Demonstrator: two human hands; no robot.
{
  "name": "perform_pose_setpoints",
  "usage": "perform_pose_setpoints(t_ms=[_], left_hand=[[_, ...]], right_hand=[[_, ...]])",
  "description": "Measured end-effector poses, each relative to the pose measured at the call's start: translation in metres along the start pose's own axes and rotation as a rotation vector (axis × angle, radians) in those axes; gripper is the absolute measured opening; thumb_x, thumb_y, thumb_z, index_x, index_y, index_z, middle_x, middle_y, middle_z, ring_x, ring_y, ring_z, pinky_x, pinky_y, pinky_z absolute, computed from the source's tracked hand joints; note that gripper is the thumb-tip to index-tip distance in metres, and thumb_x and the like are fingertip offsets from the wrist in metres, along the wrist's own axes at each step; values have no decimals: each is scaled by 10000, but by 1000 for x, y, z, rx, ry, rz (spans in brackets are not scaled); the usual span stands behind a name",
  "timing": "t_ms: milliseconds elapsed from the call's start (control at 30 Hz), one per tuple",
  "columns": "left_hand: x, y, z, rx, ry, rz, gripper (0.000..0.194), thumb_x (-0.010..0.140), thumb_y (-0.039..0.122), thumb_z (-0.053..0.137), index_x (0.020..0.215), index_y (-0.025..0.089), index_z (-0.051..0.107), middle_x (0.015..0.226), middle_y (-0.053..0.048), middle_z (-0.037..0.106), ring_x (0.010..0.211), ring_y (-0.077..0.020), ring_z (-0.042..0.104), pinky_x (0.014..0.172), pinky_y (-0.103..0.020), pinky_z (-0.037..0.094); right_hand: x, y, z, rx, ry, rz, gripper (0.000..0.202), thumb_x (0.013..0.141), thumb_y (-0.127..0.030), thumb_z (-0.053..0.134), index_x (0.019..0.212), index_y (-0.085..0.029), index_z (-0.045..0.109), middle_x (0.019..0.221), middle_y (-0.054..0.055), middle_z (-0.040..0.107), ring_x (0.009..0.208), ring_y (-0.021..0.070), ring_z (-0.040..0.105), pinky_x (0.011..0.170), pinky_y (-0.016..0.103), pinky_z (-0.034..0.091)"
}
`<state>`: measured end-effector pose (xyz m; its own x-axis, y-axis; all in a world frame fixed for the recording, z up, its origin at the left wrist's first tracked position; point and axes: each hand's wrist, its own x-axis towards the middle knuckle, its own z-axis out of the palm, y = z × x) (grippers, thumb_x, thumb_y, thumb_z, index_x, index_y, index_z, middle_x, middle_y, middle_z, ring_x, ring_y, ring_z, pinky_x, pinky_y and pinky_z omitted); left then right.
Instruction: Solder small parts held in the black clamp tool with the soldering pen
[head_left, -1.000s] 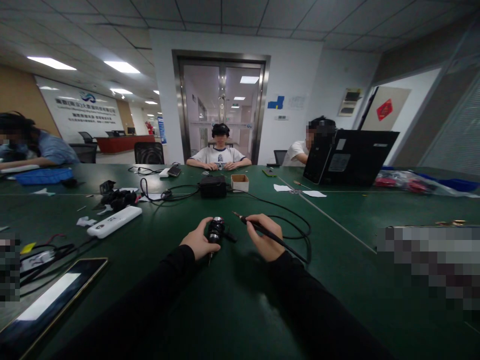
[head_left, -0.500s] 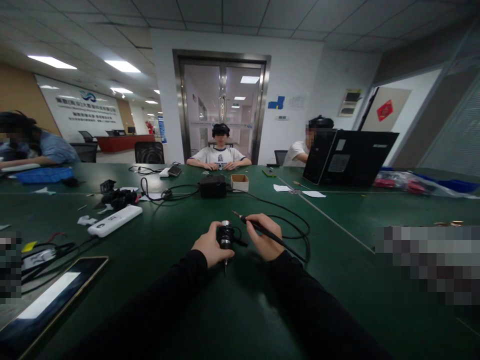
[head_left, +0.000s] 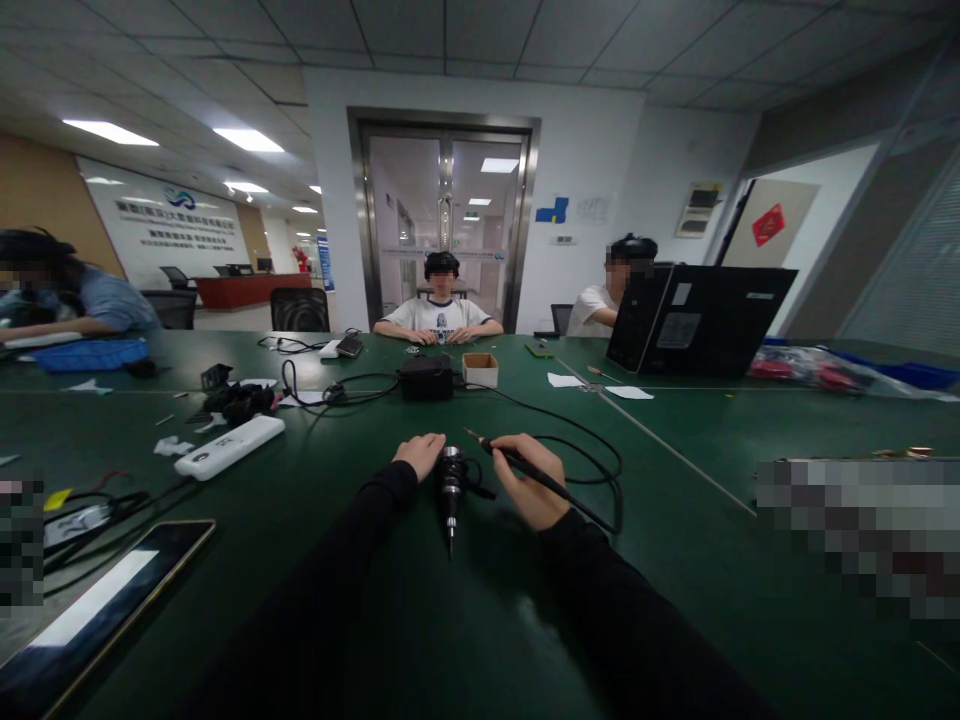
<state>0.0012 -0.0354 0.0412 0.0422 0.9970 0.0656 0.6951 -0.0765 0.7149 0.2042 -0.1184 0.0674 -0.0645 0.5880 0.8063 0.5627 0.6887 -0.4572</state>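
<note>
My right hand [head_left: 531, 480] is closed around a soldering iron [head_left: 517, 460] like a pen. The iron's thin tip points up and left, and its cable trails off behind the hand. Close to its tip lies a black and silver handheld rotary tool [head_left: 451, 490], with a narrow metal bit aimed toward me and a dark cord or strap at its right. My left hand [head_left: 420, 456] rests palm down just left of the tool's far end, fingers stretched forward and holding nothing. Whether its fingertips touch the tool I cannot tell.
A black box [head_left: 425, 377] with cables and a small cardboard box [head_left: 480, 369] stand ahead. Left are a white power bank-like device [head_left: 230, 447] and a phone [head_left: 105, 610]. A black computer case [head_left: 697, 318] stands at right. Other people sit around the green table [head_left: 480, 620].
My left hand has let go of the rotary tool and moved slightly forward and left, uncovering the tool's body. My right hand holds the soldering iron in nearly the same place.
</note>
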Motion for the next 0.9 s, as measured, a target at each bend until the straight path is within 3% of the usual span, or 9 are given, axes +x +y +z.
perform_pose_setpoints(t_ms=[233,400,500,900], left_hand=[[4,-13,14,-165,1,50,261,818,426,521,911,257,696,1081,-37,715,1121,-244,586,989,-338,390],[3,-12,16,-494,-85,71,301,794,342,594,1043,175,623,898,-46,718,898,-187,656,883,-308,465],[0,-6,14,-614,-113,48,298,740,234,655,1022,158,595,755,-23,698,771,-171,664,817,-305,490],[-4,-8,11,-651,-67,47,300,682,249,716,944,169,594,681,-1,689,734,-176,672,802,-323,497]], right_hand=[[0,-4,-1,22,-1,-11,117,840,-198,551,834,-220,666,804,38,695,741,175,654,714,298,527],[0,-3,-1,12,-5,-4,121,847,-203,547,840,-214,667,809,41,694,738,174,651,707,297,521],[-1,-2,-1,18,-4,-4,116,851,-199,546,843,-213,661,812,44,691,740,174,647,711,297,517],[-1,-4,0,20,11,6,121,845,-205,546,834,-221,666,796,39,691,734,181,652,696,299,524]])
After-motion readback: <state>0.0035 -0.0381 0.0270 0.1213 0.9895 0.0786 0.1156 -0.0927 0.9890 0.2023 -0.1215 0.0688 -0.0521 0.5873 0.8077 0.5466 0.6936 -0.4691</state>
